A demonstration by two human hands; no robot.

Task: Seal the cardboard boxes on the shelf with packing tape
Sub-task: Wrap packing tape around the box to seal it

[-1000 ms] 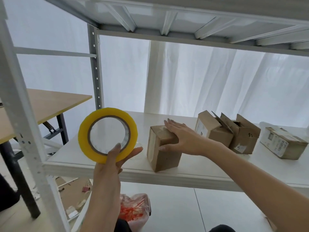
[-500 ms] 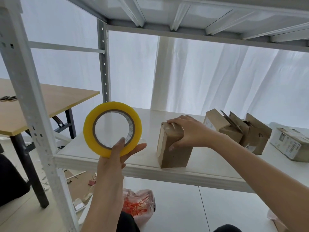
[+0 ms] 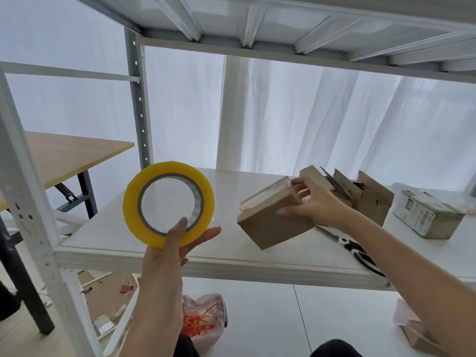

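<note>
Over the white shelf (image 3: pixel 144 235), hands grip tape roll (image 3: pixel 168 207) and tilted box (image 3: pixel 270 217), possibly touching it.

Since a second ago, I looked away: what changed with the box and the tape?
The right hand, first laid flat on the small box, closed around it and tipped it up off the shelf. The left hand kept holding the tape roll upright; the other boxes stayed put.

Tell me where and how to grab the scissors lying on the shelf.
Take the scissors by the black handle loops near the shelf front edge, coming from above and in front. They lie flat, blades pointing back under the right hand and its tilted box.
</note>
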